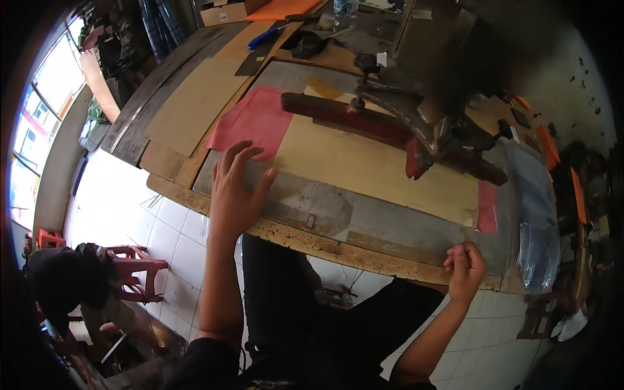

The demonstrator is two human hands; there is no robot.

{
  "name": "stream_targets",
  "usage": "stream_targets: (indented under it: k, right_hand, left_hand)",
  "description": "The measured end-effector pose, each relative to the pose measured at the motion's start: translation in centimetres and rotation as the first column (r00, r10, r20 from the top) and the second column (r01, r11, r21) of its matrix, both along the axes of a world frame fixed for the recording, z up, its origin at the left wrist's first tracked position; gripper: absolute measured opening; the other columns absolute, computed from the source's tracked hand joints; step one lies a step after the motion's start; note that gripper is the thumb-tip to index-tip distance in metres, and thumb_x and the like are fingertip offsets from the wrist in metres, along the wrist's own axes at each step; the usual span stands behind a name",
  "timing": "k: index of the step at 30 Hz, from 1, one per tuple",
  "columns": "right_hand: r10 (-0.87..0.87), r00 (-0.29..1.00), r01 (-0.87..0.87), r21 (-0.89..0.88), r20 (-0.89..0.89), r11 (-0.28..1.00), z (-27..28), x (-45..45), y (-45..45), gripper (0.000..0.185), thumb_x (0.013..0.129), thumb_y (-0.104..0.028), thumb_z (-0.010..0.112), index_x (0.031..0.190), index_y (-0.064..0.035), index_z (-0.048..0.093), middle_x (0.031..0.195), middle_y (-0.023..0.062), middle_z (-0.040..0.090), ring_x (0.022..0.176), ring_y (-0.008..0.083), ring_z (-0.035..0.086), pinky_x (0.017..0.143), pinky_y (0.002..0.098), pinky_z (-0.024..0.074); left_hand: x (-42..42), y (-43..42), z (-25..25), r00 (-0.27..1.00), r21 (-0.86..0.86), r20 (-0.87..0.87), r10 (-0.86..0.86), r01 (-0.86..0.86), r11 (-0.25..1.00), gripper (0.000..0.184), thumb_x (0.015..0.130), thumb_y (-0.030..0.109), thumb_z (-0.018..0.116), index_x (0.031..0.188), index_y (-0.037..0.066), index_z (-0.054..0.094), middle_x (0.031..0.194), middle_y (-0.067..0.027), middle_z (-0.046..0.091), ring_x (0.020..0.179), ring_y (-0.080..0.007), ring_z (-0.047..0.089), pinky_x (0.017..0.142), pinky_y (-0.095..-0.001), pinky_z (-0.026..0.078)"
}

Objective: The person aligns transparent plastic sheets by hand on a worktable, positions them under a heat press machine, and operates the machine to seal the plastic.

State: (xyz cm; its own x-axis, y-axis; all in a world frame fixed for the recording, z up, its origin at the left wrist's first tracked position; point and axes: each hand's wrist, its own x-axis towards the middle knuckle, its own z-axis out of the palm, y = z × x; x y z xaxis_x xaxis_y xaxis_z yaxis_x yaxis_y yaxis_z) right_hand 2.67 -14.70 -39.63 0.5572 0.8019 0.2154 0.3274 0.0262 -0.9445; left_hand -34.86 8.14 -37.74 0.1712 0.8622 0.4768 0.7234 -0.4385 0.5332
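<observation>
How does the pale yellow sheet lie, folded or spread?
Spread: the pale yellow sheet lies flat over the grey board, its long near edge straight, pink material at both ends.

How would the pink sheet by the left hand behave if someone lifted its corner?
The pink sheet would probably flop, since it looks thin and lies flat with faint creases. That thinness also suggests it is light for its size. It might not slide freely, because the cream sheet seems to overlap it.

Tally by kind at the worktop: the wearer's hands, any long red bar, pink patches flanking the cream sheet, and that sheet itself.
Left hand, right hand: 2
Long red bar: 1
Left pink patch, right pink patch: 2
Cream sheet: 1
Total: 6
</observation>
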Motion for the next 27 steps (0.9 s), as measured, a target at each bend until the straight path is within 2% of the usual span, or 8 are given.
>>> stream_targets:
  k: [5,10,13,17,20,22,24,27]
  right_hand:
    - [0.006,0.999,-0.006,0.01,-0.05,1.0,0.1,0.2,0.0,0.026,0.105,-0.02,0.066,0.087,-0.0011,0.064,0.079,0.0034,0.066,0.065,0.0072,0.06,0.058,0.0225,0.046]
    - [0.023,0.997,-0.023,-0.001,-0.07,1.0,0.2,0.4,-0.2,0.022,0.105,-0.016,0.065,0.09,-0.0007,0.064,0.079,0.0032,0.065,0.065,0.0075,0.058,0.058,0.0231,0.0464]
    - [0.015,0.995,-0.007,0.09,-0.096,0.996,0.4,-0.1,0.4,0.015,0.103,-0.012,0.066,0.094,-0.0001,0.064,0.085,0.0041,0.063,0.073,0.0093,0.059,0.066,0.0241,0.048]
    - [0.011,1.0,-0.011,0.118,0.001,0.993,0.7,-0.6,1.2,0.009,0.1,-0.008,0.068,0.099,0.0001,0.065,0.096,0.0041,0.063,0.088,0.0105,0.058,0.08,0.0253,0.0462]
    - [0.01,0.994,-0.018,0.067,0.112,0.998,1.0,-0.5,1.2,0.008,0.1,-0.008,0.068,0.099,-0.0005,0.066,0.096,0.0034,0.063,0.086,0.0095,0.056,0.077,0.0243,0.045]
    - [0.008,0.99,-0.017,0.064,0.141,0.998,1.0,-0.5,1.1,0.008,0.1,-0.008,0.068,0.098,-0.0005,0.067,0.096,0.003,0.063,0.084,0.0091,0.055,0.076,0.0236,0.0437]
    - [0.004,0.996,-0.006,0.014,0.09,1.0,1.2,-0.7,1.0,0.02,0.103,-0.019,0.068,0.098,-0.0002,0.066,0.096,0.0045,0.064,0.089,0.012,0.057,0.085,0.0262,0.0448]
    - [0.001,0.991,-0.002,0.011,0.132,1.0,1.5,-0.8,1.1,0.018,0.104,-0.018,0.067,0.098,-0.0001,0.066,0.096,0.0048,0.064,0.09,0.0122,0.058,0.085,0.0266,0.0449]
  left_hand:
    - [0.1,-0.3,0.4,0.999,-0.035,-0.05,-0.017,0.015,0.999,0.052,0.088,0.028,0.078,0.134,0.009,0.063,0.145,-0.0135,0.057,0.135,-0.0395,0.051,0.116,-0.0507,0.038]
    - [0.1,-0.2,0.0,0.999,0.047,0.041,-0.009,0.007,0.999,0.087,0.083,0.026,0.082,0.158,0.013,0.04,0.159,-0.0162,0.045,0.147,-0.0417,0.041,0.12,-0.0529,0.034]
    - [0.1,-0.1,0.1,0.998,0.093,0.057,-0.025,0.02,0.995,0.093,0.082,0.026,0.083,0.161,0.015,0.036,0.164,-0.0172,0.038,0.152,-0.0416,0.035,0.123,-0.0548,0.031]
    - [0.4,-0.2,0.4,1.0,0.092,0.023,-0.002,0.0,0.996,0.091,0.081,0.027,0.084,0.159,0.014,0.04,0.166,-0.0165,0.036,0.153,-0.0415,0.034,0.124,-0.0564,0.028]
    - [0.3,-0.3,0.5,0.998,0.079,-0.059,-0.005,0.01,0.997,0.086,0.081,0.028,0.083,0.157,0.014,0.044,0.166,-0.0156,0.036,0.154,-0.0407,0.033,0.124,-0.0582,0.026]
    - [0.2,-0.3,0.7,0.997,0.091,-0.069,-0.019,0.025,0.995,0.08,0.083,0.029,0.082,0.154,0.013,0.049,0.163,-0.0157,0.042,0.152,-0.0386,0.036,0.124,-0.0556,0.028]
    - [0.3,-0.5,1.0,0.998,0.068,-0.053,-0.042,0.046,0.997,0.074,0.084,0.027,0.08,0.151,0.012,0.052,0.159,-0.015,0.047,0.15,-0.0374,0.039,0.123,-0.0537,0.029]
    - [-0.2,-0.2,0.8,0.994,-0.004,-0.053,-0.094,0.094,0.996,0.06,0.086,0.022,0.076,0.142,0.01,0.06,0.151,-0.0134,0.055,0.146,-0.0355,0.045,0.122,-0.0502,0.032]
